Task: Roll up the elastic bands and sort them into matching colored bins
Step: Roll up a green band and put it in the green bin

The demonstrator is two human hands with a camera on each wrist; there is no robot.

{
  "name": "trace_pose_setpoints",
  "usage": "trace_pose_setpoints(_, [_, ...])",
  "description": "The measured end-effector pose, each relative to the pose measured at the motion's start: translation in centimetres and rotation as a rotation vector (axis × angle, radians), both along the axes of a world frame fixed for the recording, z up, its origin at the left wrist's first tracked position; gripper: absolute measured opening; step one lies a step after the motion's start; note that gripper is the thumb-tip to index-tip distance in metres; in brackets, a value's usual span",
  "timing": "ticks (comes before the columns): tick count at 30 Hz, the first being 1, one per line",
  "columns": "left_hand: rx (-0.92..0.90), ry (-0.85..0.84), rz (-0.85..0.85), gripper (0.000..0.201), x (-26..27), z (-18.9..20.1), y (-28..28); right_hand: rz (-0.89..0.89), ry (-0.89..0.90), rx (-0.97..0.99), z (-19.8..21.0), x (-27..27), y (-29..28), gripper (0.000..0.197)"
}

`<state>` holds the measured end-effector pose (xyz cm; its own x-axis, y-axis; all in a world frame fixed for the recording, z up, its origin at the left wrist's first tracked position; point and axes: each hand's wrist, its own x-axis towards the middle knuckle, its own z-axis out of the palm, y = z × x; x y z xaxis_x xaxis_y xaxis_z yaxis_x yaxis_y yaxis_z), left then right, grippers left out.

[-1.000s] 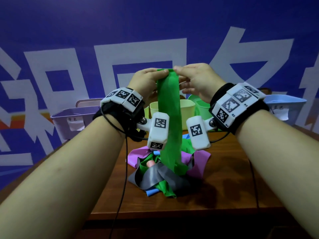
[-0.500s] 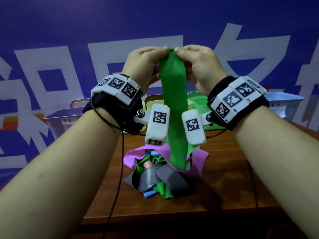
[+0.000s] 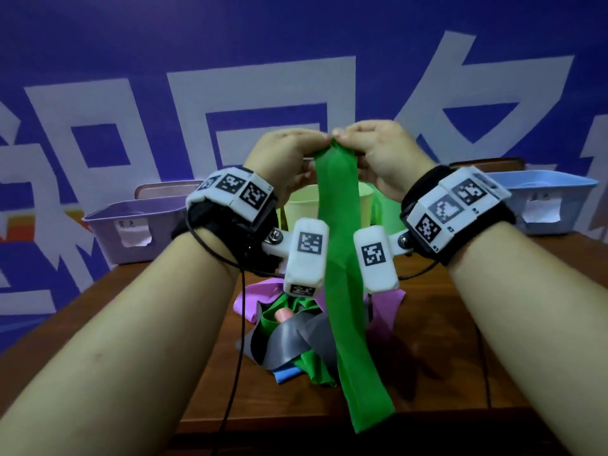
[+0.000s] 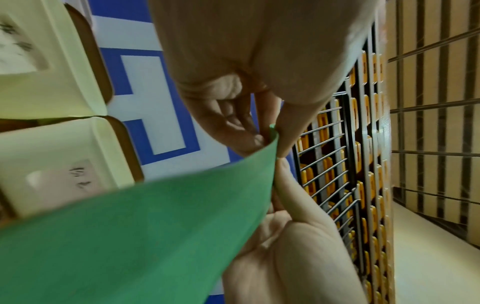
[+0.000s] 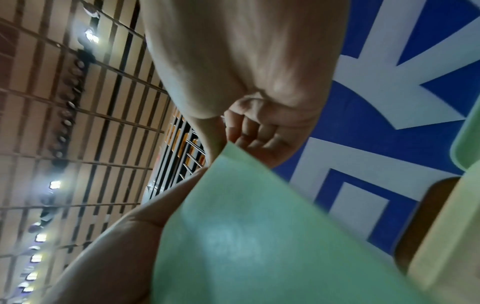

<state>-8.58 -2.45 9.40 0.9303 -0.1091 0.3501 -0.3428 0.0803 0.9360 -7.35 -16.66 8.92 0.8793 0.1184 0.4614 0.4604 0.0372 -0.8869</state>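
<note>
A long green elastic band [image 3: 342, 258] hangs straight down from both hands, held up in front of me above the table. My left hand [image 3: 316, 139] and right hand [image 3: 345, 139] each pinch its top edge between thumb and fingertips, side by side. The band's lower end [image 3: 368, 413] hangs free in front of the pile. Both wrist views show the green band [image 4: 130, 236] [image 5: 259, 236] pinched at its end, with the other fingers curled. A pile of loose bands [image 3: 296, 337] in purple, grey, green and blue lies on the wooden table [image 3: 444, 357] below my hands.
Bins stand along the table's far edge: a purple bin [image 3: 131, 225] at left, a yellow-green bin [image 3: 302, 202] and a green bin [image 3: 385, 209] behind my hands, and a blue bin [image 3: 543, 199] at right. Cables hang from both wrists. A blue wall stands behind.
The green band's lower end has come out of the pile and now hangs free, swung toward me. Both hands keep their pinch on the top edge.
</note>
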Motion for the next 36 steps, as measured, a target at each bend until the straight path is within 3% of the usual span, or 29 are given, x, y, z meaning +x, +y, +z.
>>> trace_pose_setpoints(7, [-0.010, 0.185, 0.015, 0.008, 6.4, -6.1, -0.1, -0.048, 0.139, -0.025, -6.4, 7.0, 0.3, 0.012])
trace_pose_setpoints(16, [0.013, 0.228, 0.012, 0.005, 12.5, -9.5, 0.5, 0.013, 0.233, -0.030, -9.5, 12.3, 0.0, 0.014])
trace_pose_setpoints(27, [0.006, 0.193, 0.058, 0.017, 13.7, -10.0, 0.9, 0.146, 0.296, 0.073, -10.3, 13.9, 0.6, 0.012])
trace_pose_setpoints(36, [-0.074, 0.210, 0.000, 0.008, 13.0, -9.4, 0.9, 0.095, 0.207, 0.101, -9.7, 13.2, 1.1, 0.013])
